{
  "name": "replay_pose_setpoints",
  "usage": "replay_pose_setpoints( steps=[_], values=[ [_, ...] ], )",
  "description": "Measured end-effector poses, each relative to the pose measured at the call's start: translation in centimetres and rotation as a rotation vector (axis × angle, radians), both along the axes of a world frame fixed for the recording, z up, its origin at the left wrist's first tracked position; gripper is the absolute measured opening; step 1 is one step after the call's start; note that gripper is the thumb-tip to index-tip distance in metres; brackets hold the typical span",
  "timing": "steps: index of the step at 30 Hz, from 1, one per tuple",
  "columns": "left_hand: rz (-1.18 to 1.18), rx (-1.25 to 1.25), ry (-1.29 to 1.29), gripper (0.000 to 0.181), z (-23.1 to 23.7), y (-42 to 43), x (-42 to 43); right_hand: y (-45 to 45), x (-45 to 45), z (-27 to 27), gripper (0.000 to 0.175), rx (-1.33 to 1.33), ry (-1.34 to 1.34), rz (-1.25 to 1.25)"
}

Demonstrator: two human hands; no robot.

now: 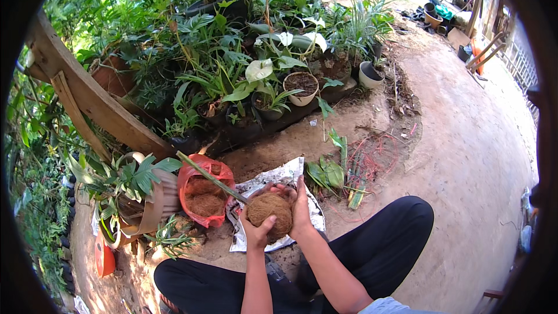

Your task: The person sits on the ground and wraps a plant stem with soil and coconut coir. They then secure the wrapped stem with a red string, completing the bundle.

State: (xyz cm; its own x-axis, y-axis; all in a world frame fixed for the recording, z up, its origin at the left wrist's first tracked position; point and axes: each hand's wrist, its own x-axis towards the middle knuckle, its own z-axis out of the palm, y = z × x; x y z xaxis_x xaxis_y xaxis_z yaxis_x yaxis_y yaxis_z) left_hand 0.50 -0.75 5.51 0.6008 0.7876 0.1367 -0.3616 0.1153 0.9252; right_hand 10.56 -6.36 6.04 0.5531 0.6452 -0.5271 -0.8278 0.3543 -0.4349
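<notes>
Both of my hands cup a round ball of brown coconut fibre [269, 214] in front of my knees. My left hand [257, 231] presses on its near left side, thumb across the front. Along the right side lies my right hand [301, 213], its fingers stretched upward. A green plant stem [211, 177] slants up and left from the top of the ball. Below is a white plastic sack [293, 170], smeared with soil, spread on the ground. To its left, a red plastic bag [187, 170] holds loose coconut fibre [205, 198].
A large planter [168, 194] with a leafy plant stands at left, near a wooden beam [100, 100]. Cut leaves [327, 173] and tangled red string [377, 155] lie right of the sack. Potted plants fill the bed ahead, including a cream pot of soil [301, 88]. A concrete path [471, 161] runs along the right.
</notes>
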Motion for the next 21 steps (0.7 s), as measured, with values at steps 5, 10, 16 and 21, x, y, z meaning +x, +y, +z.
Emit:
replay_pose_setpoints(
  steps=[5,10,16,21],
  values=[
    [0.021,-0.043,-0.152,0.081,-0.2,-0.4,0.5,0.4,-0.5,0.7,0.07,-0.067,-0.051,0.053],
    [0.165,-0.175,-0.148,0.068,0.1,-1.2,0.9,1.0,-0.3,1.0,0.076,-0.366,-0.373,0.036],
    [0.175,-0.376,-0.162,0.056,0.9,-0.5,0.9,1.4,7.0,4.5,0.068,-0.626,-1.097,0.58],
    [0.14,-0.404,-0.155,0.052,0.4,0.6,-0.7,2.5,13.7,2.9,0.053,-0.737,-1.11,0.822]
  ],
)
